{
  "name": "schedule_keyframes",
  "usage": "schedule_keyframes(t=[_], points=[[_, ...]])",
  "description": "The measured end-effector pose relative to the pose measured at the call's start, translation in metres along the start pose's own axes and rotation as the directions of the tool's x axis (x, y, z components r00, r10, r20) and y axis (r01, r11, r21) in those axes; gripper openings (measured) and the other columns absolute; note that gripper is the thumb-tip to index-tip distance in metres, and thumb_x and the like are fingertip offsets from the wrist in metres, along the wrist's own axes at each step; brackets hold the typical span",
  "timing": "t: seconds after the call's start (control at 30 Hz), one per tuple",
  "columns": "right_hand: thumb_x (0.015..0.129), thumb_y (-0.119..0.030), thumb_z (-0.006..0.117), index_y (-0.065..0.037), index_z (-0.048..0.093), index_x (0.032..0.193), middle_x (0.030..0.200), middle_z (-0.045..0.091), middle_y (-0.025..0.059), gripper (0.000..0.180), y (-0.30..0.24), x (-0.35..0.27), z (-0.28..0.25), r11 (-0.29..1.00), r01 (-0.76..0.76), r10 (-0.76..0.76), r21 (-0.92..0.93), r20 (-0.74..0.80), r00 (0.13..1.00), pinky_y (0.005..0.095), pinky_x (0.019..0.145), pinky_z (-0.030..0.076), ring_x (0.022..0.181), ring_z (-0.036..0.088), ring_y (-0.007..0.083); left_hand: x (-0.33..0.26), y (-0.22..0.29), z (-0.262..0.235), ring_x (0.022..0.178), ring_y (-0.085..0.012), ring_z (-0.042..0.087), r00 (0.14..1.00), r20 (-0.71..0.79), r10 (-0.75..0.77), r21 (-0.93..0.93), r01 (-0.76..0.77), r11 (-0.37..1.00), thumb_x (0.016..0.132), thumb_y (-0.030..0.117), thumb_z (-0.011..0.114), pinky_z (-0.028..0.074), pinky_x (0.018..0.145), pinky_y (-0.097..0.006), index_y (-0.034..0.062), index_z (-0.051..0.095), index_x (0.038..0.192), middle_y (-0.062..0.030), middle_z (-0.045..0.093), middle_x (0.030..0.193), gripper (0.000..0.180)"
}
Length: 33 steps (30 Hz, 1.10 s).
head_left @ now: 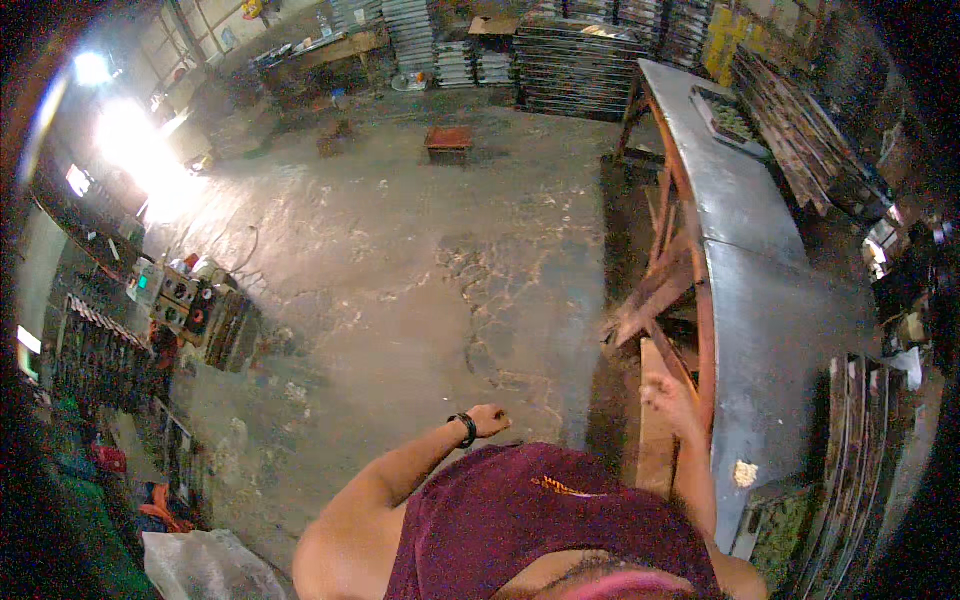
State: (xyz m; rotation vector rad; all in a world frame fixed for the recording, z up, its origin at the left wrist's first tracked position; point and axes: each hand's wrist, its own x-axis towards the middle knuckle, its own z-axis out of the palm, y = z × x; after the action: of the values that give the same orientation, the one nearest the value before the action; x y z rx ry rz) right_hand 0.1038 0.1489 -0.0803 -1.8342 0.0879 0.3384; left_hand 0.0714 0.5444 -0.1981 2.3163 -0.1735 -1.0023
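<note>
My left hand (489,420), with a black band on its wrist, hangs in front of my body above the concrete floor (400,330). Its fingers look loosely curled, and nothing shows in them. Beside the long metal-topped table (770,330), my right hand (667,394) is raised near the reddish frame (706,350). Motion blurs its fingers, so whether they are closed is unclear; no object shows in it. A pale wooden board (656,440) stands below and behind that hand, under the table edge.
A small red stool (448,140) stands on the floor ahead. Far off are stacked metal trays (575,75) and a wooden bench (335,48). Equipment with round dials (180,290) stands at left. A framed tray (730,120) lies on the table; long slats (850,450) stand at right.
</note>
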Motion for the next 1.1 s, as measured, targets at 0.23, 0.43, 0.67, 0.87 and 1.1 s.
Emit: schedule_keyframes(t=[0.23, 0.43, 0.67, 0.87, 1.1], points=[[0.081, -0.027, 0.055, -0.006, 0.062, 0.085, 0.074, 0.059, 0.0099, 0.022, 0.305, 0.057, 0.018, 0.445, 0.154, 0.427, -0.882, 0.361, 0.829, 0.04, 0.058, 0.046, 0.063, 0.056, 0.0255, 0.028, -0.019, -0.082, 0.096, -0.0305, 0.058, 0.95, -0.297, -0.099, -0.291, 0.009, 0.957, 0.08, 0.044, 0.054, 0.045, 0.082, -0.038, 0.0041, 0.058, 0.104, -0.0171, 0.062, 0.1, 0.047], [0.078, -0.029, 0.055, -0.005, 0.063, 0.08, 0.08, 0.06, 0.0148, 0.026, 0.271, 0.194, 0.019, 0.424, 0.054, 0.592, -0.904, 0.322, 0.739, 0.0422, 0.063, 0.046, 0.072, 0.058, 0.0293, 0.078, -0.053, -0.147, 0.096, -0.029, 0.058, 0.901, -0.336, -0.276, -0.49, 0.083, 0.868, 0.08, 0.044, 0.054, 0.045, 0.083, -0.035, 0.004, 0.057, 0.108, -0.0165, 0.061, 0.104, 0.049], [0.07, -0.032, 0.061, -0.007, 0.062, 0.077, 0.082, 0.061, 0.0168, 0.027, 0.072, 0.529, 0.097, 0.721, 0.035, 0.002, -0.692, 0.052, 0.999, 0.0413, 0.067, 0.046, 0.078, 0.059, 0.0328, 0.106, -0.179, -0.193, 0.092, -0.0302, 0.06, 0.668, -0.28, -0.689, -0.412, 0.565, 0.715, 0.078, 0.042, 0.052, 0.047, 0.08, -0.037, 0.0073, 0.065, 0.096, -0.0165, 0.064, 0.095, 0.041], [0.072, -0.03, 0.06, -0.009, 0.064, 0.079, 0.085, 0.063, 0.0117, 0.023, -0.131, 0.745, 0.169, 0.749, 0.185, -0.12, -0.636, 0.144, 0.982, 0.0374, 0.069, 0.047, 0.08, 0.06, 0.0274, 0.129, -0.242, -0.189, 0.093, -0.0318, 0.059, 0.425, -0.305, -0.852, -0.715, 0.489, 0.5, 0.077, 0.048, 0.051, 0.045, 0.082, -0.041, 0.0072, 0.066, 0.094, -0.0163, 0.064, 0.096, 0.047], [0.072, -0.038, 0.057, -0.005, 0.065, 0.072, 0.075, 0.063, 0.0167, 0.034, -0.125, 0.805, 0.294, 0.521, 0.355, 0.0, -0.776, 0.416, 0.909, 0.0406, 0.062, 0.047, 0.069, 0.061, 0.0308, 0.168, -0.299, -0.232, 0.098, -0.0319, 0.058, 0.61, -0.116, -0.784, -0.787, 0.425, 0.447, 0.075, 0.054, 0.051, 0.044, 0.084, -0.042, 0.0096, 0.067, 0.094, -0.0157, 0.063, 0.097, 0.051]])
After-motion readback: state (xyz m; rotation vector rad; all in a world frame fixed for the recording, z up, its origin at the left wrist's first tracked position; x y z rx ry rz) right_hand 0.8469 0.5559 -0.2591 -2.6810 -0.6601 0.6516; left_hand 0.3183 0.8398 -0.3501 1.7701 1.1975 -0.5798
